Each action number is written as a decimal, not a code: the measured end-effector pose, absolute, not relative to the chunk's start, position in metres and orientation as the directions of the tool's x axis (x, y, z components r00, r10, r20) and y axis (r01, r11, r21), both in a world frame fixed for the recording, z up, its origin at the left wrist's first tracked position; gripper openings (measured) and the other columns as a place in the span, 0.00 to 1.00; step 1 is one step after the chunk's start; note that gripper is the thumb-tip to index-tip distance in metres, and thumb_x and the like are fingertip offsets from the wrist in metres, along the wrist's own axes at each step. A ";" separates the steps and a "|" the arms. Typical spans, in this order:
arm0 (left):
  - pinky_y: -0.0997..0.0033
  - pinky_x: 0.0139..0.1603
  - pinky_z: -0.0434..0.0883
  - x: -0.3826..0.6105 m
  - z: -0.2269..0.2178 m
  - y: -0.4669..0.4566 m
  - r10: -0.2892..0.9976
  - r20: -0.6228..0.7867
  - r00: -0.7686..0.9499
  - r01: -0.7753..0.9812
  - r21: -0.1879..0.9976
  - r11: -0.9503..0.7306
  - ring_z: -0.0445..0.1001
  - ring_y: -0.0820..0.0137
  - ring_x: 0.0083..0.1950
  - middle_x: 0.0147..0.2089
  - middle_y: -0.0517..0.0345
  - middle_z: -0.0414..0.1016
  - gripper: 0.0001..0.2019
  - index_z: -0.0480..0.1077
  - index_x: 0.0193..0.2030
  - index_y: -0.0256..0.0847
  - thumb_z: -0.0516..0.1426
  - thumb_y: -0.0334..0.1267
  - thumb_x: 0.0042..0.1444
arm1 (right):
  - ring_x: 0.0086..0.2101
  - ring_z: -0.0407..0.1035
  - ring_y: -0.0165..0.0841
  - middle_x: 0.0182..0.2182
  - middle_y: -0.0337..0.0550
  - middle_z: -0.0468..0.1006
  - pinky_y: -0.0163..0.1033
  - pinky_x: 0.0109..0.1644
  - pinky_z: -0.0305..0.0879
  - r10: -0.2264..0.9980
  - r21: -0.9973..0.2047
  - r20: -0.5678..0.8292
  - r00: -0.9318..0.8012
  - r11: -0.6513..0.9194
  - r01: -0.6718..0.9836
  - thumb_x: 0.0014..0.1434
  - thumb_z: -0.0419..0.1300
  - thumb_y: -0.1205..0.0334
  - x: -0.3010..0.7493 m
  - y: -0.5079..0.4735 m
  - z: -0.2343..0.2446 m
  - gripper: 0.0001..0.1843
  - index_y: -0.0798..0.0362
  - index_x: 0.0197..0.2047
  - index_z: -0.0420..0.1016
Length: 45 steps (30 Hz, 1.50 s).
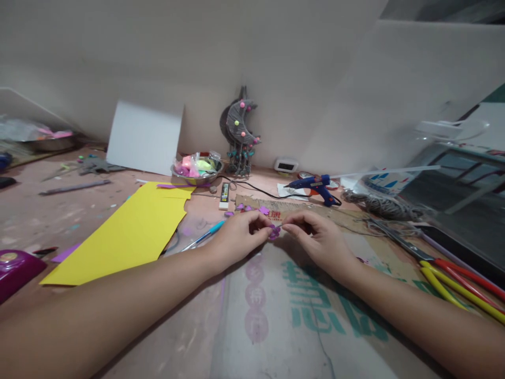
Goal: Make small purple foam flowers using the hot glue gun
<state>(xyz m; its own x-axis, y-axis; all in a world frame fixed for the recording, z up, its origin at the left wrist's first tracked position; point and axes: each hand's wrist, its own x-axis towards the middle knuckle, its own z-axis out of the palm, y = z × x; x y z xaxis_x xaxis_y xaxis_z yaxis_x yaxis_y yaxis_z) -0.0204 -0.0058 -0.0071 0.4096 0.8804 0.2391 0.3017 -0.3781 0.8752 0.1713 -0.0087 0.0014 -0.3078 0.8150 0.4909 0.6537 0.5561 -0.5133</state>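
Observation:
Both hands meet over a printed cardboard sheet [300, 316] on the table. My left hand [236, 237] pinches a small purple paper flower [274, 231] between thumb and fingers. My right hand [319, 239] is closed in a pinch on the same purple piece from the other side, perhaps with something thin in its fingertips that I cannot make out. More small purple paper pieces [252, 209] lie just beyond the hands.
A yellow paper sheet [130, 231] lies left, a blue pen [205, 234] beside it. A blue glue gun [315, 187], a bowl of coloured bits [196, 169], a moon ornament [240, 131], twine [379, 205], scissors [398, 239] and red and yellow sticks [461, 281] lie around.

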 end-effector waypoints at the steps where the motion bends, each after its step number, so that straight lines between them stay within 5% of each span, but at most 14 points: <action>1: 0.73 0.39 0.68 -0.020 -0.007 -0.006 0.880 0.239 0.411 0.301 0.876 -0.378 0.73 0.71 0.38 0.36 0.59 0.76 0.08 0.71 0.37 0.39 0.53 0.37 0.54 | 0.30 0.70 0.32 0.29 0.42 0.78 0.37 0.34 0.64 0.811 -0.509 0.496 -0.311 0.562 0.652 0.57 0.57 0.62 0.171 -0.009 0.001 0.05 0.53 0.32 0.73; 13: 0.71 0.42 0.68 -0.020 -0.009 -0.006 0.874 0.255 0.413 0.302 0.868 -0.395 0.73 0.70 0.39 0.37 0.58 0.76 0.08 0.71 0.38 0.39 0.53 0.37 0.54 | 0.30 0.68 0.32 0.29 0.42 0.76 0.36 0.33 0.63 0.786 -0.441 0.488 -0.379 0.597 0.670 0.57 0.57 0.62 0.173 -0.005 0.001 0.05 0.53 0.32 0.74; 19: 0.70 0.42 0.68 -0.021 -0.010 -0.006 0.873 0.247 0.420 0.295 0.873 -0.388 0.73 0.69 0.39 0.37 0.58 0.76 0.09 0.71 0.38 0.39 0.53 0.40 0.54 | 0.29 0.66 0.30 0.32 0.42 0.75 0.36 0.32 0.62 0.743 -0.416 0.515 -0.427 0.652 0.634 0.57 0.55 0.65 0.175 -0.006 0.001 0.09 0.52 0.41 0.73; 27: 0.71 0.40 0.68 -0.021 -0.010 -0.004 0.875 0.243 0.419 0.306 0.870 -0.388 0.73 0.70 0.38 0.37 0.58 0.76 0.08 0.71 0.38 0.39 0.53 0.38 0.54 | 0.31 0.64 0.32 0.27 0.41 0.68 0.37 0.34 0.61 0.636 -0.355 0.558 -0.533 0.763 0.540 0.56 0.51 0.73 0.176 -0.006 0.002 0.12 0.53 0.35 0.73; 45: 0.71 0.39 0.69 -0.021 -0.008 -0.006 0.872 0.245 0.424 0.299 0.871 -0.390 0.73 0.70 0.37 0.36 0.58 0.76 0.09 0.71 0.38 0.39 0.52 0.37 0.54 | 0.30 0.64 0.32 0.27 0.41 0.67 0.38 0.34 0.61 0.673 -0.345 0.526 -0.520 0.728 0.593 0.56 0.50 0.72 0.174 -0.007 0.003 0.14 0.51 0.35 0.76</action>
<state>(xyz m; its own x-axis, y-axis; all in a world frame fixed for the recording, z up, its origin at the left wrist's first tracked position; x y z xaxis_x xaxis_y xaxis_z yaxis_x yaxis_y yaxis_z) -0.0212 -0.0056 -0.0080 0.4240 0.8719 0.2449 0.2989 -0.3900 0.8709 0.1744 -0.0071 0.0031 -0.5205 0.6728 0.5257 0.5929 0.7279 -0.3446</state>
